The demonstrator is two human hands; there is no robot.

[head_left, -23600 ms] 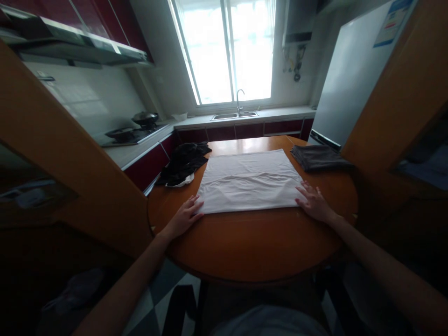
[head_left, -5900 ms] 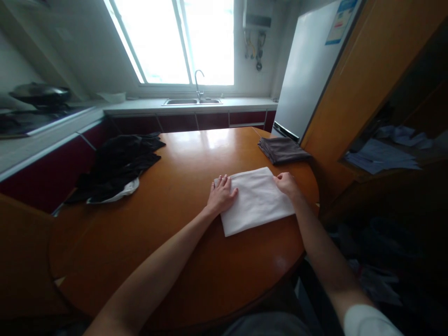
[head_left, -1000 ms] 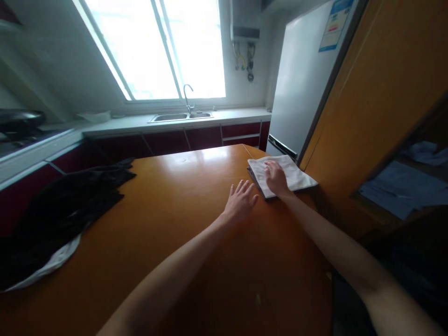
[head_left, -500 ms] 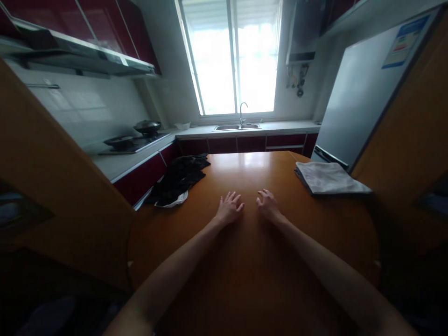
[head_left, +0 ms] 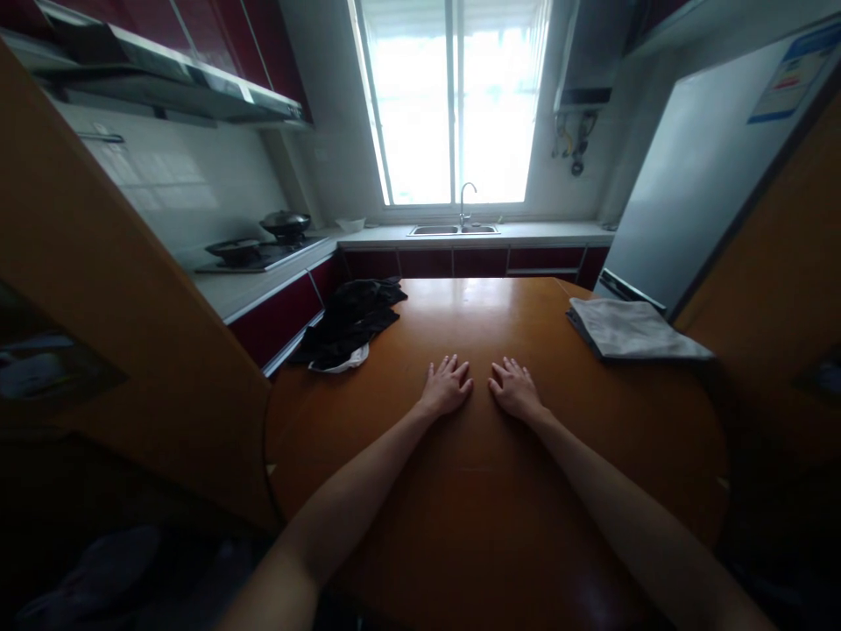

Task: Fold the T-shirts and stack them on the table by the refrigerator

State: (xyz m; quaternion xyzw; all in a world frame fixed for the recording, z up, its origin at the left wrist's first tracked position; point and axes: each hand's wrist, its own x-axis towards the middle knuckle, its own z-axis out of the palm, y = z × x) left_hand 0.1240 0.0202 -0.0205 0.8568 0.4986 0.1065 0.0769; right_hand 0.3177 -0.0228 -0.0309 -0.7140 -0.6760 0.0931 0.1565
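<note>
My left hand [head_left: 446, 386] rests palm down on the wooden table [head_left: 473, 491], its fingers spread and holding nothing. Beside it, a small gap to the right, my right hand [head_left: 516, 389] lies flat on the same tabletop, also with fingers apart. A crumpled heap of black clothing [head_left: 351, 324], with a white piece showing under its front edge, lies at the table's far left. On the far right is a folded light grey cloth [head_left: 634, 329] with a darker layer beneath it. Neither hand touches the fabrics.
Behind the table runs a counter with a sink [head_left: 434, 230] and a faucet [head_left: 466, 200]. A stove [head_left: 269, 254] with two pans is at the left. The refrigerator [head_left: 689, 175] stands at the right, and wooden door panels flank both sides.
The camera view has shifted a little, so the scene sits further right. My right hand has flattened, its fingers now more spread. The clothing and the folded cloth stay where they were.
</note>
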